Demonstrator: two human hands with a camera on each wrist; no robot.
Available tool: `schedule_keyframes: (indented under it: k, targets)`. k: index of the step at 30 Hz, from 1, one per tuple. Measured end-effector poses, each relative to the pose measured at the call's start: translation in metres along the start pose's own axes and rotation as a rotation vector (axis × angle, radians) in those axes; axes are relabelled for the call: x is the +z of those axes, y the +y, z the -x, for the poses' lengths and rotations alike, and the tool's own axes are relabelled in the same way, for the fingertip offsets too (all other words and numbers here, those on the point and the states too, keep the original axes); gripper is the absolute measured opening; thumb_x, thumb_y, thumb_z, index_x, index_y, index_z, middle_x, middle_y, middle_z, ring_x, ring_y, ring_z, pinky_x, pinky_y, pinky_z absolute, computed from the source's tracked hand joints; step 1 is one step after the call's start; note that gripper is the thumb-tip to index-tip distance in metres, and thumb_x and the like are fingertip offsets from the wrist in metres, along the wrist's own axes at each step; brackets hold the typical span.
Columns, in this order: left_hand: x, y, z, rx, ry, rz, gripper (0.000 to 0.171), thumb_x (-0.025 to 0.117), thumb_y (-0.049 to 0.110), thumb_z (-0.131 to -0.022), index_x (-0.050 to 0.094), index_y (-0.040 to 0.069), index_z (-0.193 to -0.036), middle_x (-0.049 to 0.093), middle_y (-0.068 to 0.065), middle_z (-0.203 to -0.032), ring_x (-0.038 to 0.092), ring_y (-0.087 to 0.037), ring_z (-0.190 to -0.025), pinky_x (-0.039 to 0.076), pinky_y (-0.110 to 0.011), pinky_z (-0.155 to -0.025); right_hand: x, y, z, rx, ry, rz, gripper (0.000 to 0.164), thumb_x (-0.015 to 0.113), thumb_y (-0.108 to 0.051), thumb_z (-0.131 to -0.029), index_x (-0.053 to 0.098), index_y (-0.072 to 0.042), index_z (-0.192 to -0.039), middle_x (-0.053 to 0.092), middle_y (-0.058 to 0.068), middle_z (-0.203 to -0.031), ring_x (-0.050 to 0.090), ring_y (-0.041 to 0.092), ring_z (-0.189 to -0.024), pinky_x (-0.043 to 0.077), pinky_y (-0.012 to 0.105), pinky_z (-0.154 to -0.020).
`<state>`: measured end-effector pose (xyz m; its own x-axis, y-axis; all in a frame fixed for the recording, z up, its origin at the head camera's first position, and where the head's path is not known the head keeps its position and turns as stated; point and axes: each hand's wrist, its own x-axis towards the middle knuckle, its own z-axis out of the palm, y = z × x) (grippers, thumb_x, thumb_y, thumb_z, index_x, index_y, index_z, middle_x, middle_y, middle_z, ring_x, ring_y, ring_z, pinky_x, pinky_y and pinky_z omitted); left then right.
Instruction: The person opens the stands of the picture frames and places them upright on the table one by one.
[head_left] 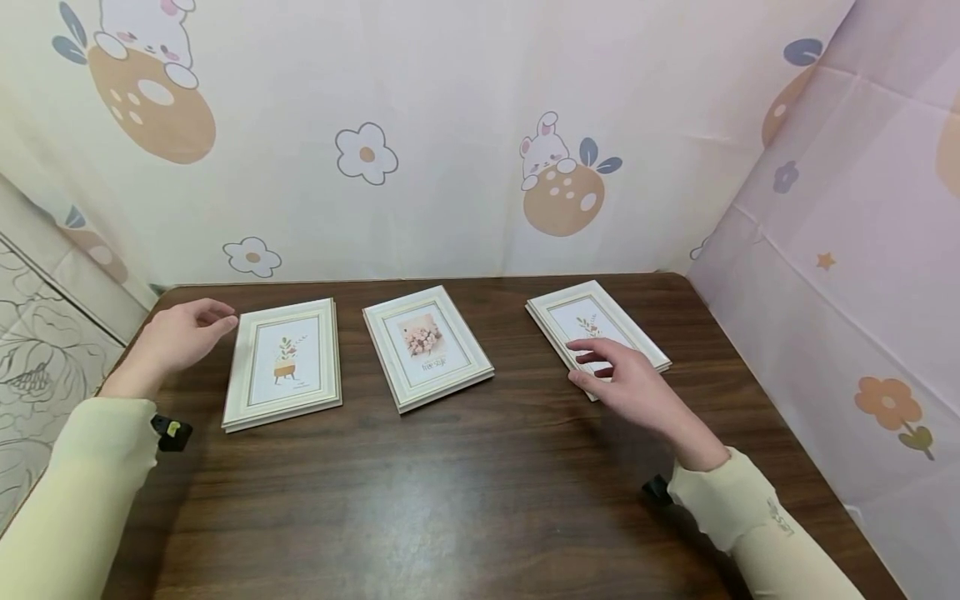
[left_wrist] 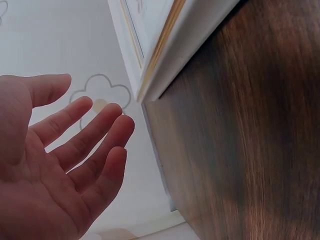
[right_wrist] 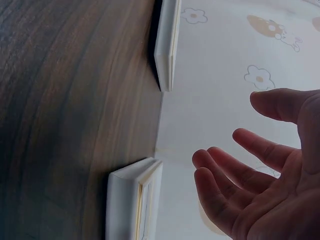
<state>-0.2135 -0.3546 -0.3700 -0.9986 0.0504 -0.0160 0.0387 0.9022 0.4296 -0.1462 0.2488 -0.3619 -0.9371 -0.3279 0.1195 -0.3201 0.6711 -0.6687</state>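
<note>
Three photo frames (head_left: 427,346) in head view; left wrist, one.

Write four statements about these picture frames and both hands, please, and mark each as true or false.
1. The left hand grips the left frame. False: it is beside that frame and holds nothing.
2. The middle frame shows pink flowers. True.
3. The right hand holds the middle frame. False: in the head view it overlaps the right frame, but holds nothing.
4. All three frames lie face up on the table. True.
</note>
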Motion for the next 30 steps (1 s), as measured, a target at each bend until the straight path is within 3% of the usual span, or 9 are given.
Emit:
schedule_keyframes:
  k: [12,19,23,30]
  targets:
    - [0.003,-0.015,-0.019,-0.049,-0.092,0.035,0.058,0.044,0.046,-0.104,0.048,-0.003,-0.137,0.053,-0.034,-0.128,0.052,-0.052,-0.112,0.045,-0.062,-0.084,0.013,-0.001,0.007,-0.044,-0.061,0.025,0.038,0.072,-0.016,-0.093,0.062,-0.007,-0.129,0.064,0.012,-0.124,0.064,0.032,-0.106,0.055,0.047,-0.087]
    - [0.01,-0.022,-0.029,-0.079,-0.139,0.053,0.064,0.048,0.045,-0.102,0.04,-0.006,-0.141,0.053,-0.035,-0.129,0.052,-0.052,-0.114,0.045,-0.063,-0.087,0.019,-0.002,0.014,-0.163,-0.177,0.038,0.04,0.072,-0.019,-0.093,0.061,-0.008,-0.131,0.065,0.006,-0.125,0.063,0.026,-0.11,0.053,0.041,-0.083]
    - [0.015,-0.023,-0.035,-0.075,-0.146,0.06,0.064,0.052,0.041,-0.101,0.04,-0.008,-0.14,0.054,-0.035,-0.127,0.055,-0.049,-0.111,0.044,-0.062,-0.089,0.022,-0.002,0.017,-0.185,-0.234,0.031,0.04,0.07,-0.023,-0.095,0.061,-0.008,-0.131,0.062,0.006,-0.131,0.062,0.026,-0.112,0.053,0.039,-0.084]
    - [0.024,-0.023,-0.044,-0.108,-0.178,0.13,0.063,0.058,0.032,-0.099,0.037,-0.011,-0.14,0.047,-0.037,-0.129,0.059,-0.044,-0.105,0.058,-0.043,-0.074,0.026,0.001,0.016,-0.18,-0.296,0.067,0.04,0.066,-0.029,-0.098,0.059,-0.01,-0.133,0.059,0.003,-0.133,0.062,0.023,-0.108,0.052,0.036,-0.081]
